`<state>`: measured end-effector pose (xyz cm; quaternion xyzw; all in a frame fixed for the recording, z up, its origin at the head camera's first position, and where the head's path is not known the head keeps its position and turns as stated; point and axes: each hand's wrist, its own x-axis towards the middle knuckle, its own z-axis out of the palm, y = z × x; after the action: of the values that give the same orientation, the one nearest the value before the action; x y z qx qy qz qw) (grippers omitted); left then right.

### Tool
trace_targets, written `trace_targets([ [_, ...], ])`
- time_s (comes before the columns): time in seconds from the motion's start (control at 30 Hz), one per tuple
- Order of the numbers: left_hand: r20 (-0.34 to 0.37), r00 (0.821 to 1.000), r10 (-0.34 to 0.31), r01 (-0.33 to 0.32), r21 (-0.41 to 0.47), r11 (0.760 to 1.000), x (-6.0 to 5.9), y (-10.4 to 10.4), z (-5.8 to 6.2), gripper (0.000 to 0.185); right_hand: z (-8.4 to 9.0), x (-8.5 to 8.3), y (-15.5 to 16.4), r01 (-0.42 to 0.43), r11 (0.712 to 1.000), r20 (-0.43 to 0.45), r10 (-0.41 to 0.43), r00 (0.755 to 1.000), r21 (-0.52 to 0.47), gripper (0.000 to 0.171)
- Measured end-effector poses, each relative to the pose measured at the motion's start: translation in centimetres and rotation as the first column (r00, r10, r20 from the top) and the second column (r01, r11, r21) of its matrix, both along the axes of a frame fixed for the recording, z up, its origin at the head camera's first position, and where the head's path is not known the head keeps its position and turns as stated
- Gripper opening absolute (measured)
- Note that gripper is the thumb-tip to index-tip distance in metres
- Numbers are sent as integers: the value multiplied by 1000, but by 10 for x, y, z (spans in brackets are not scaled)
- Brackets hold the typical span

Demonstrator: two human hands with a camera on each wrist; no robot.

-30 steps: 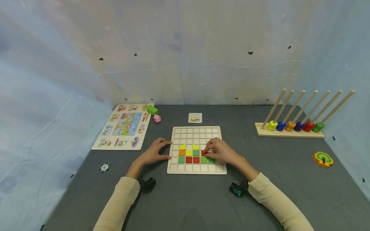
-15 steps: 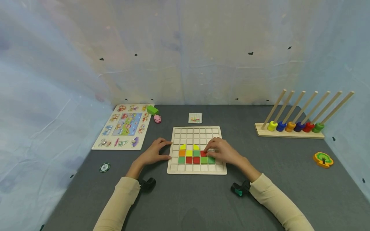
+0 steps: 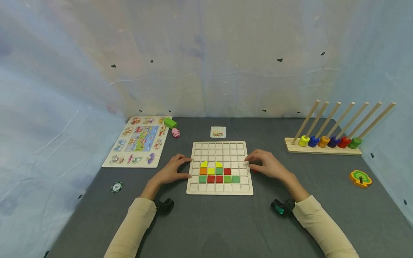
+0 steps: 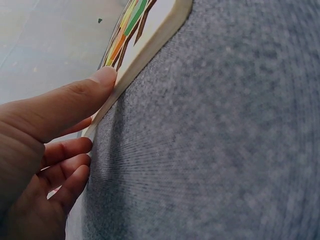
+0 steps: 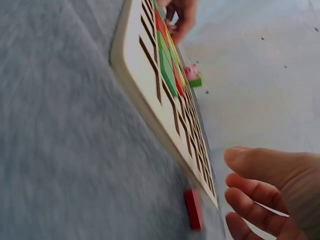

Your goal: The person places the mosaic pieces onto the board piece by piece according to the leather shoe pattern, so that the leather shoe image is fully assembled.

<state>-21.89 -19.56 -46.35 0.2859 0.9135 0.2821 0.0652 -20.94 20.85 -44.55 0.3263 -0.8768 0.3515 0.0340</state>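
Observation:
A square wooden grid board (image 3: 219, 151) lies in the middle of the table, with several yellow, orange, green and red tiles in its cells. One red tile (image 3: 227, 171) sits in the row above two green ones. My left hand (image 3: 172, 170) touches the board's left edge with thumb and fingertips; in the left wrist view the thumb (image 4: 90, 90) rests at the rim. My right hand (image 3: 270, 165) is by the right edge, fingers loosely bent and holding nothing. Beside that edge a red block (image 5: 194, 210) lies on the table, mostly hidden by the hand in the head view.
Behind the board lies a small pattern card (image 3: 218, 132). To the left are a picture puzzle (image 3: 155, 160), a green block (image 3: 170, 123), a pink pig (image 3: 175, 133) and a poker chip (image 3: 117, 187). At right stand a peg rack (image 3: 322, 148) with coloured rings and a tree piece (image 3: 360, 178).
My right hand has let go of the red tile, which now sits in its cell, and has moved right to the board's edge. The left hand has stayed put.

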Motion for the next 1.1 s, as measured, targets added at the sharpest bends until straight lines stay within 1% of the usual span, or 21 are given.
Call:
trace_targets([
  [0.17, 15, 1000, 3, -3, 1, 1000, 0, 0, 1, 65, 2, 2, 14, 27, 998, 43, -30, 999, 64, 27],
  [0.33, 27, 999, 19, -18, -23, 1000, 0, 1, 2, 65, -2, 2, 21, 31, 992, 58, -38, 998, 125, 29],
  [0.43, 29, 999, 19, -18, -25, 1000, 0, 1, 2, 66, -6, 2, 22, 39, 991, 65, -48, 997, 131, 28],
  [0.63, 31, 999, 13, -13, -13, 1000, 1, 1, 4, 65, -11, 1, 19, 39, 989, 30, -43, 999, 140, 23],
  [0.73, 25, 1000, 9, -8, -12, 1000, 1, 1, 4, 65, -10, 1, 18, 29, 992, 23, -32, 999, 120, 19],
  [0.97, 16, 1000, 0, 0, -3, 1000, 1, 1, 3, 64, -6, 2, 10, 24, 1000, 45, -24, 999, 10, 12],
  [1.1, 16, 1000, 0, 0, -6, 1000, 0, 0, 1, 64, -5, 1, -1, 19, 999, 53, -17, 998, -37, 12],
])
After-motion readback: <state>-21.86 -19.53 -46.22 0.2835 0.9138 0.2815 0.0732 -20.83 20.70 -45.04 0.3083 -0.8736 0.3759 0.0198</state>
